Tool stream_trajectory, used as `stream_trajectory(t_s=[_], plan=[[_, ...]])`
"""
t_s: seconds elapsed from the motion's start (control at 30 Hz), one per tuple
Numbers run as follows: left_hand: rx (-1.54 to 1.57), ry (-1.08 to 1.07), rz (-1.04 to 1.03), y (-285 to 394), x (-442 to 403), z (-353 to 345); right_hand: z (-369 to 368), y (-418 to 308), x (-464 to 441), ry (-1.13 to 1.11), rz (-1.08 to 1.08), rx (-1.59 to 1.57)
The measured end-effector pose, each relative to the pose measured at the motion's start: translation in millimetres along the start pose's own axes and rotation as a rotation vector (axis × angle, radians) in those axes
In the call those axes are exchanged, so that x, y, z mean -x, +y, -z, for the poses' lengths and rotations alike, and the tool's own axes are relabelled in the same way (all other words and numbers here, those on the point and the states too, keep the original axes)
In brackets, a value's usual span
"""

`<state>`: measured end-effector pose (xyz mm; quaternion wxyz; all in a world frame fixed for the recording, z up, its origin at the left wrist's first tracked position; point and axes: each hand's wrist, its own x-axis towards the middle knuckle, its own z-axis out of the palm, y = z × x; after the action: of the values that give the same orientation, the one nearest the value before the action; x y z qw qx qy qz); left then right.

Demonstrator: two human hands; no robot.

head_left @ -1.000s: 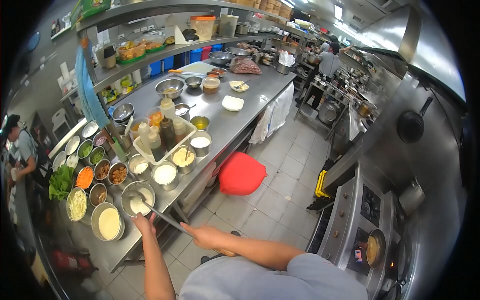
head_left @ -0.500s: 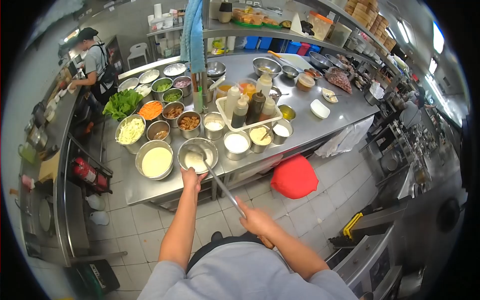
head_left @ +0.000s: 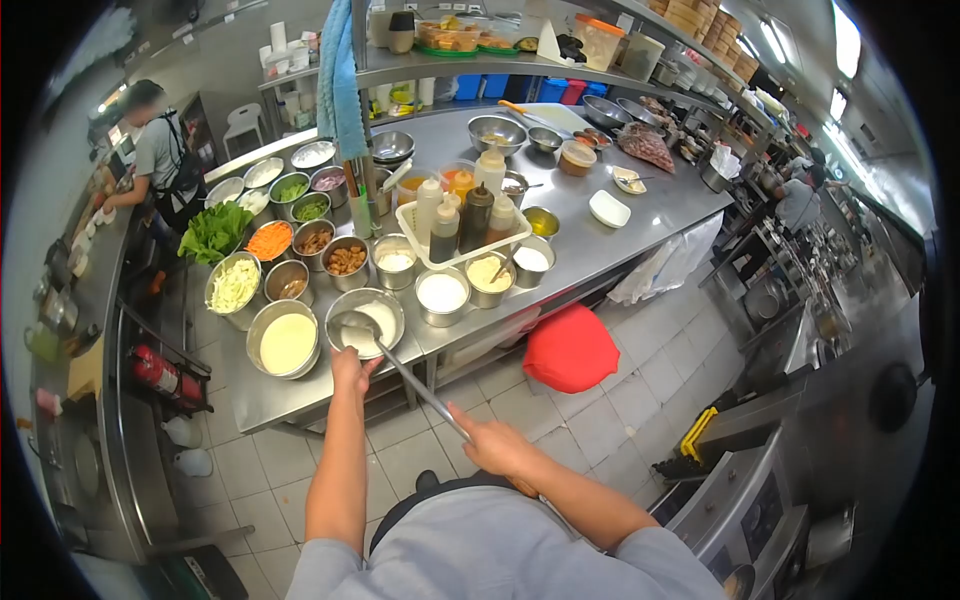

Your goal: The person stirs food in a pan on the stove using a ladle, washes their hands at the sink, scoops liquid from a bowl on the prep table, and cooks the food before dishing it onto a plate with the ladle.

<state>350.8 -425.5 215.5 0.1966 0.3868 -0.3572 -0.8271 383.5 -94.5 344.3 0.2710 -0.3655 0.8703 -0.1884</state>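
My left hand (head_left: 352,372) grips the near side of a metal bowl (head_left: 397,309) at the front edge of the steel counter. Pale, creamy liquid (head_left: 384,318) lies in the bowl. In my right hand (head_left: 495,445) is the long metal handle of a ladle (head_left: 425,394), slanting down to the left. Its head rests inside the bowl, toward the left side. Just left stands a larger metal bowl of pale yellow batter (head_left: 287,343). To the right is a metal pot of white stuff (head_left: 442,292).
Behind are metal pots of shredded carrot (head_left: 269,241), chopped cabbage (head_left: 234,284) and brown meat pieces (head_left: 346,260). A white basket (head_left: 470,262) holds several squeeze bottles. A blue towel (head_left: 342,90) hangs from the shelf. A red-covered stool (head_left: 571,347) stands below. Another person (head_left: 155,150) works at left.
The ladle's head has shifted toward the left side of the bowl, showing more liquid at the right. Both hands keep their hold. My view has turned slightly right.
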Motion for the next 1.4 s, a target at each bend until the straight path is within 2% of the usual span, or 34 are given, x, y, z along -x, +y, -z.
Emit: stream_trajectory(t_s=[0.1, 0.17, 0.2, 0.27, 0.3, 0.43, 0.5, 0.63, 0.7, 0.8, 1.13, 1.2, 1.4], plan=[[-0.002, 0.017, 0.007, 3, -4, 1, 9, 8, 17, -0.032, 0.054, -0.010], [0.047, -0.007, -0.016, 2, -3, 2, 17, 10, 20, -0.061, 0.008, -0.001], [0.070, -0.076, -0.038, 0, -6, 6, 17, 10, 16, -0.088, 0.033, 0.001], [0.055, -0.158, -0.090, 0, -3, 10, 11, 6, 6, -0.012, -0.047, 0.072], [0.068, -0.078, -0.062, 8, 12, 2, 9, 3, 1, -0.050, -0.012, 0.078], [0.043, -0.088, -0.052, 12, 15, 7, 15, -6, 5, -0.034, -0.012, 0.040], [0.009, -0.041, -0.023, 18, 20, 9, 22, -3, 11, -0.037, -0.013, -0.185], [0.002, -0.015, 0.018, 17, 22, 21, 34, -14, 19, 0.001, -0.081, -0.249], [0.004, -0.036, 0.020, 17, 31, 25, 41, -18, 18, 0.015, -0.113, -0.396], [-0.010, -0.049, 0.002, 15, 36, 28, 51, -27, 16, -0.043, -0.203, -0.460], [-0.005, -0.076, 0.032, 21, 46, 25, 42, -20, 5, -0.129, -0.215, -0.618], [-0.005, -0.087, 0.032, 22, 44, 24, 43, -17, 2, -0.168, -0.208, -0.796], [-0.020, -0.122, 0.019, 18, 42, 29, 47, -8, -1, -0.237, -0.190, -1.050]])
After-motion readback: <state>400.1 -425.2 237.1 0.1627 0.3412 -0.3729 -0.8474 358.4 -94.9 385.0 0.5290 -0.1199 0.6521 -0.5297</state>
